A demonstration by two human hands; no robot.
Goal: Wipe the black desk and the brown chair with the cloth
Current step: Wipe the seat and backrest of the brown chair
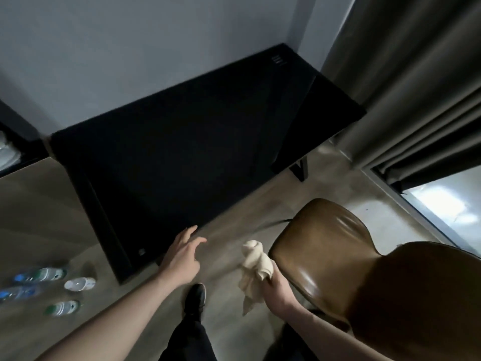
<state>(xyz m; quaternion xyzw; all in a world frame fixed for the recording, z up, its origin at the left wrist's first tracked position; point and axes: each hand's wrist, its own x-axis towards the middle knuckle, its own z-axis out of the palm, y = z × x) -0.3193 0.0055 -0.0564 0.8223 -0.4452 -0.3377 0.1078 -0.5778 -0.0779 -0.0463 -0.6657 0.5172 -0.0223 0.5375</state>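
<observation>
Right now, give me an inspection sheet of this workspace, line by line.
Surface: black desk against the wall, top bare, nothing on it.
Job's things: cream cloth bunched up, held beside the brown chair; chair stands right of the desk, seat glossy.
Clutter: plastic bottles and a white cup lying on the floor left of the desk.
Hands: left hand open, fingers spread, reaching toward the desk's near edge; right hand closed on the cloth, next to the chair seat.
Cables: nothing seen.
Surroundings: grey wall behind the desk, curtain at right over a bright window; a black shoe below.
</observation>
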